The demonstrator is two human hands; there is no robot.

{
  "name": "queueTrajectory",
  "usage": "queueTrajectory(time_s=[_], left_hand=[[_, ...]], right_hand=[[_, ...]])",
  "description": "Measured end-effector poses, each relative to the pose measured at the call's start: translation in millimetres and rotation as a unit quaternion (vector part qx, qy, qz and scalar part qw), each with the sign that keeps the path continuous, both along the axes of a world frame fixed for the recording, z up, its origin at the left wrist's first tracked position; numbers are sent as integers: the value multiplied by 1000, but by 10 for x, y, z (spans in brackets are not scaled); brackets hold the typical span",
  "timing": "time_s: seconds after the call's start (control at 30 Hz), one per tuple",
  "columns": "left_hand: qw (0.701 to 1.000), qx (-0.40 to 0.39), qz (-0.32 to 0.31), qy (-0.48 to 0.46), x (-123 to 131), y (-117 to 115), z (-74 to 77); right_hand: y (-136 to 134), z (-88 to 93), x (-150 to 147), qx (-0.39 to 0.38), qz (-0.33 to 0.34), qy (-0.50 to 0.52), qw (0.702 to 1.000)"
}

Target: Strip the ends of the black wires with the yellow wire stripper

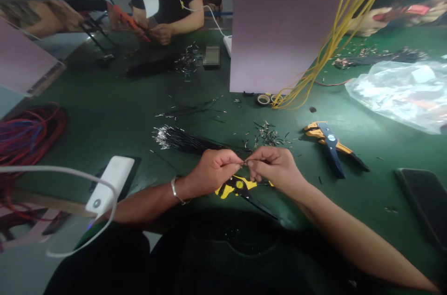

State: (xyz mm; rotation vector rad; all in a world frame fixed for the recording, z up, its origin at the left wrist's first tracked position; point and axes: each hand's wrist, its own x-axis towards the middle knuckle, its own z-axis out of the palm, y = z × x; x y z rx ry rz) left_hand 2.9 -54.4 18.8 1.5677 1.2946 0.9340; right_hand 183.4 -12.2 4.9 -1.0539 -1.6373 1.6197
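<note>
Looks part done: wire bundle shiny-tipped, offcuts piled
Our L hand & R hand pinched tight, prob. on 1 unfinished wire.

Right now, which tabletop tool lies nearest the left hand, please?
The yellow-black tool, just below the left hand; the blue-handled tool lies farther right.
</note>
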Motion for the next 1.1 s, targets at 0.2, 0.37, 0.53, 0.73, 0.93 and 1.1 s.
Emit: queueTrajectory(time_s=[0.2,0.37,0.53,0.73,0.93,1.1], left_hand=[[958,-202,40,-200,-48,105,-9],[942,-238,51,-233,-34,119,14],[944,-236,47,-226,-32,113,28],[965,-182,46,-185,-43,93,-18],[984,-119,56,-122,-96,104,-51],[986,-83,108,-99,-138,162,-11]], right_hand=[[74,-71,17,-138,48,145,979],[73,-73,17,-149,54,166,973],[82,-64,8,-179,54,175,967],[100,-66,12,-179,51,170,968],[129,-72,16,-162,14,164,973],[76,-60,29,41,40,-61,997]])
